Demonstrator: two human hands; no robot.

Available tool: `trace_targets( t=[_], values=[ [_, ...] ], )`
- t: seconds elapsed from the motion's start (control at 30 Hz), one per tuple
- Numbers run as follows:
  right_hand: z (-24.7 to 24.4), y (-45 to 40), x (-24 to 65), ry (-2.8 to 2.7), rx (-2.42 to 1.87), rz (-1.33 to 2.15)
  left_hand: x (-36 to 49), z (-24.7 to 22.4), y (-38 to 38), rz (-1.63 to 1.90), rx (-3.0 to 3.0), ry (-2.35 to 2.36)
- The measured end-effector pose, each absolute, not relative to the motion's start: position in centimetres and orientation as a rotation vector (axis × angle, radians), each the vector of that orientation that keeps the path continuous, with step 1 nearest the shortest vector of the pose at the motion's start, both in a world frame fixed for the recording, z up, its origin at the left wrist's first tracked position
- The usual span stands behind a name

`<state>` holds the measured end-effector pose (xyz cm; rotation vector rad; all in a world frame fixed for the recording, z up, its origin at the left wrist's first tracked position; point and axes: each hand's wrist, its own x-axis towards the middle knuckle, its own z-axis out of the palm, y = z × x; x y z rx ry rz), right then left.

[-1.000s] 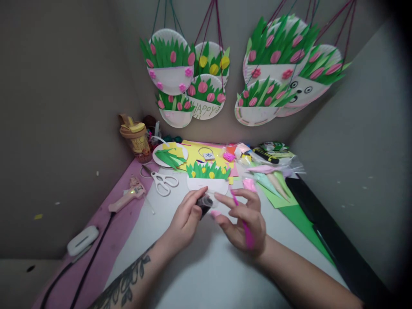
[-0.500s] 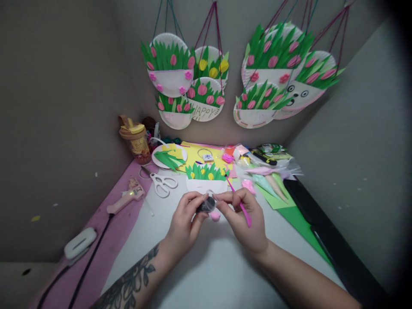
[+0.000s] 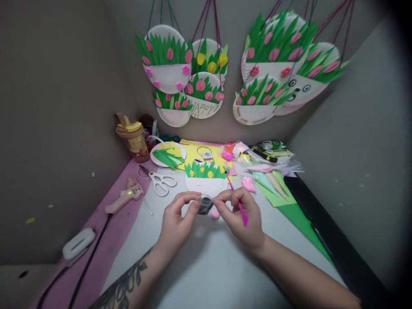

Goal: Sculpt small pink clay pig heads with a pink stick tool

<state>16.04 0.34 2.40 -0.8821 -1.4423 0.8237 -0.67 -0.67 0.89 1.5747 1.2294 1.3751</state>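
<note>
Between both hands is a small clear plastic bag with something black in it (image 3: 204, 208), probably clay. My left hand (image 3: 179, 218) pinches its left edge with thumb and fingers. The opposite edge is pinched by my right hand (image 3: 243, 219), which also keeps a thin magenta modelling tool (image 3: 242, 211) tucked in its fingers, dark tip pointing away. A pink lump (image 3: 214, 214) lies on the table just beneath the bag. Beyond the hands rests a white paper-plate basket (image 3: 206, 185) with green paper grass and yellow tulips.
White scissors (image 3: 162, 183), a pink glue gun (image 3: 125, 201) and a tumbler (image 3: 134, 139) are on the left. A plate of paper scraps (image 3: 154, 159) sits behind. Clay bags (image 3: 267, 182) and a black object (image 3: 302, 199) line the right. Finished baskets (image 3: 167, 77) hang on the wall.
The left hand has shifted slightly left, and its fingers have moved to the bag's edge, so more of the bag shows. The view has tilted a little.
</note>
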Motion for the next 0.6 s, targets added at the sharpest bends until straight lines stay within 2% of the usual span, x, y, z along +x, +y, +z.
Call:
trace_targets(
  t=[0.27, 0.47, 0.6],
  values=[
    [2.5, 0.5, 16.2, -1.415, -0.962, 1.005, -1.7, 2.1, -0.1, 1.479, 1.962, 1.219],
    [2.4, 1.0, 16.2, -1.447, -0.985, 1.105, -2.0, 2.1, 0.2, 1.331, 1.997, 1.285],
    [2.0, 1.0, 16.2, -1.51, -1.01, 1.053, -1.6, 1.9, 0.1, 1.281, 2.004, 1.258]
  ],
)
